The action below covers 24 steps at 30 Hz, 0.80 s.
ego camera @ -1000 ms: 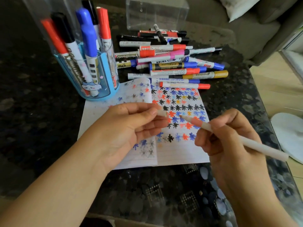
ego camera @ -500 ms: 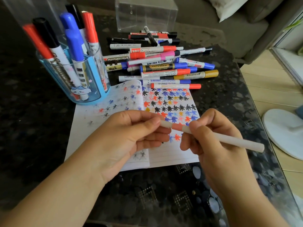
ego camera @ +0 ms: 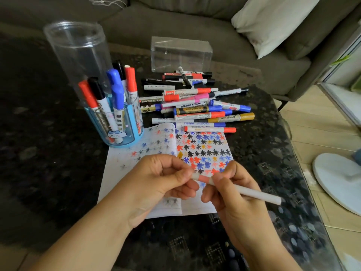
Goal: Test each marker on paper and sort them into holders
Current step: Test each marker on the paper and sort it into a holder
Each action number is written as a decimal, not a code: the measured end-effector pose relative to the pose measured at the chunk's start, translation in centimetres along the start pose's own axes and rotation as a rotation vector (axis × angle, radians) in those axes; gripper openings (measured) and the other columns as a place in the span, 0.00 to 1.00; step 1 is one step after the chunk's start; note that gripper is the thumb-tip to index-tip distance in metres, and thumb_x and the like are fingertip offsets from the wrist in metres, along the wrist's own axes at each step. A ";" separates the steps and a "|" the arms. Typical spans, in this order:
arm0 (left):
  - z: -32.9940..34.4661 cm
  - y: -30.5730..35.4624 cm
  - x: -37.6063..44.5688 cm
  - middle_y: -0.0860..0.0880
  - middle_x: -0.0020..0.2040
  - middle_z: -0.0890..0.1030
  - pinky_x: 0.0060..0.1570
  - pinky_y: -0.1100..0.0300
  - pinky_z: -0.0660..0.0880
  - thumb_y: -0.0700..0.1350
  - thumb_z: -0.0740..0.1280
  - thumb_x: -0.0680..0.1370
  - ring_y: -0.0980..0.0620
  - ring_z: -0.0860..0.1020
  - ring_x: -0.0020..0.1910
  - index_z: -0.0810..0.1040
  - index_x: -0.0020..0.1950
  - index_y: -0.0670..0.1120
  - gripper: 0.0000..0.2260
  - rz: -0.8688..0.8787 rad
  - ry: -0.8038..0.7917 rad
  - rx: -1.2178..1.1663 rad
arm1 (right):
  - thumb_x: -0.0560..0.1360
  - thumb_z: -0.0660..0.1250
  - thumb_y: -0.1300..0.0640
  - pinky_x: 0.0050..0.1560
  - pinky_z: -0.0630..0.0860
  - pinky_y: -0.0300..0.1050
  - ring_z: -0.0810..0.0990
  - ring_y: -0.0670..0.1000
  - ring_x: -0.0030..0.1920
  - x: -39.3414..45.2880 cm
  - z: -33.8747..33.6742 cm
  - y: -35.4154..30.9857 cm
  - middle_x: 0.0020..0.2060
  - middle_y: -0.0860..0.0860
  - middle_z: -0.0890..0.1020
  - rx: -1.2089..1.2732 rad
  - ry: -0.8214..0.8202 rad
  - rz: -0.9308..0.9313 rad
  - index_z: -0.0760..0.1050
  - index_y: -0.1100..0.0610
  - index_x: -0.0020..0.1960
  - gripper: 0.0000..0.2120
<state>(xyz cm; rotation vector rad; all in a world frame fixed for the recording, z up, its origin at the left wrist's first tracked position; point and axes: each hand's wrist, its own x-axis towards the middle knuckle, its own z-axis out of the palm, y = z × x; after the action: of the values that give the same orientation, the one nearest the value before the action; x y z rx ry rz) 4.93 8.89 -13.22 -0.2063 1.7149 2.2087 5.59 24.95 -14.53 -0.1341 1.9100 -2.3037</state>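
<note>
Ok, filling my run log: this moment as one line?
step: capping white marker | left hand: pinches cap end | right hand: grips barrel | over paper | blue holder: several markers

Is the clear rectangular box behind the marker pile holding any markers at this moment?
No. The clear box shows nothing inside, and the loose markers lie on the table in front of it.

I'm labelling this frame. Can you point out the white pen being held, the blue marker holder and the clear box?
white pen [ego camera: 254, 192], head view, on its white barrel.
blue marker holder [ego camera: 127, 137], head view, on its front wall.
clear box [ego camera: 181, 53], head view, on its front face.
</note>
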 end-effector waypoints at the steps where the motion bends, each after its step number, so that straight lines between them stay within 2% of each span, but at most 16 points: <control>1: -0.1 0.0 0.0 0.42 0.32 0.82 0.31 0.64 0.76 0.39 0.67 0.69 0.52 0.79 0.29 0.80 0.42 0.38 0.05 -0.001 0.013 0.017 | 0.67 0.68 0.51 0.32 0.69 0.39 0.74 0.50 0.29 -0.1 0.1 -0.1 0.26 0.54 0.79 -0.047 0.002 0.001 0.71 0.49 0.31 0.09; 3: -0.3 0.4 0.0 0.44 0.32 0.81 0.31 0.65 0.74 0.37 0.66 0.73 0.53 0.77 0.30 0.80 0.40 0.40 0.04 -0.006 0.042 0.031 | 0.68 0.69 0.53 0.34 0.71 0.38 0.76 0.48 0.31 -0.4 0.5 -0.9 0.30 0.56 0.82 -0.148 -0.059 0.007 0.73 0.50 0.34 0.06; 5: -0.8 1.1 -0.4 0.45 0.33 0.80 0.32 0.64 0.73 0.38 0.65 0.74 0.53 0.75 0.32 0.80 0.40 0.41 0.05 -0.004 0.059 0.005 | 0.68 0.70 0.59 0.38 0.74 0.36 0.80 0.46 0.35 -0.6 0.9 -2.0 0.35 0.55 0.84 -0.131 -0.221 0.023 0.72 0.58 0.43 0.08; 8: -2.2 3.1 -2.1 0.46 0.33 0.79 0.36 0.60 0.73 0.41 0.66 0.70 0.50 0.75 0.34 0.80 0.41 0.42 0.04 0.057 0.052 -0.014 | 0.71 0.66 0.66 0.42 0.76 0.36 0.82 0.47 0.37 -0.6 2.0 -4.3 0.41 0.58 0.85 -0.081 -0.381 0.138 0.71 0.68 0.50 0.10; 10: -3.3 4.2 -3.2 0.48 0.34 0.81 0.38 0.62 0.75 0.38 0.65 0.74 0.52 0.77 0.35 0.80 0.42 0.42 0.04 0.117 0.087 0.072 | 0.77 0.64 0.65 0.38 0.74 0.33 0.80 0.47 0.34 0.0 3.2 -5.5 0.41 0.58 0.85 -0.146 -0.405 0.217 0.73 0.67 0.52 0.06; 11: -3.9 4.6 -3.7 0.48 0.34 0.82 0.39 0.63 0.76 0.37 0.65 0.76 0.53 0.79 0.37 0.80 0.43 0.43 0.06 0.143 0.132 0.162 | 0.78 0.62 0.61 0.36 0.72 0.33 0.78 0.47 0.33 0.4 4.0 -5.8 0.40 0.56 0.86 -0.228 -0.411 0.238 0.74 0.64 0.52 0.07; 13: -4.9 5.3 -4.6 0.50 0.37 0.83 0.42 0.64 0.76 0.39 0.65 0.76 0.55 0.80 0.39 0.81 0.43 0.48 0.07 0.206 0.228 0.342 | 0.75 0.65 0.55 0.33 0.69 0.31 0.77 0.45 0.32 1.3 5.9 -6.3 0.37 0.51 0.86 -0.443 -0.445 0.224 0.77 0.57 0.49 0.07; 15: -5.7 6.0 -5.2 0.52 0.39 0.83 0.42 0.65 0.75 0.40 0.67 0.76 0.58 0.80 0.39 0.81 0.45 0.52 0.07 0.271 0.283 0.437 | 0.75 0.68 0.53 0.32 0.71 0.31 0.79 0.43 0.33 1.9 8.1 -6.6 0.36 0.49 0.85 -0.605 -0.469 0.186 0.79 0.52 0.48 0.04; 17: -6.5 6.6 -5.5 0.53 0.41 0.83 0.43 0.66 0.75 0.41 0.67 0.76 0.60 0.80 0.40 0.79 0.50 0.55 0.09 0.325 0.345 0.480 | 0.76 0.67 0.53 0.33 0.75 0.32 0.80 0.44 0.32 2.5 9.9 -6.8 0.35 0.47 0.85 -0.713 -0.466 0.125 0.79 0.52 0.47 0.04; 20: -7.7 7.4 -5.7 0.54 0.44 0.81 0.46 0.64 0.76 0.43 0.67 0.76 0.57 0.80 0.45 0.76 0.55 0.57 0.11 0.386 0.468 0.521 | 0.77 0.65 0.52 0.30 0.75 0.33 0.77 0.40 0.28 3.8 11.3 -7.3 0.30 0.45 0.82 -0.784 -0.334 -0.033 0.77 0.51 0.41 0.07; 24: -9.6 7.7 -6.2 0.55 0.46 0.79 0.45 0.60 0.77 0.43 0.66 0.76 0.56 0.79 0.46 0.76 0.53 0.56 0.09 0.384 0.617 0.530 | 0.78 0.64 0.57 0.37 0.77 0.34 0.82 0.41 0.36 6.9 12.0 -8.8 0.35 0.46 0.83 -0.724 -0.101 -0.255 0.77 0.51 0.41 0.08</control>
<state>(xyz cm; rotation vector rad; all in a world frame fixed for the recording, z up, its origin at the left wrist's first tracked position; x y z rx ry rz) 7.21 -3.06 -6.76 -0.4960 2.8134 1.9359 0.28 13.78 -3.84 -0.5828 2.6924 -1.5602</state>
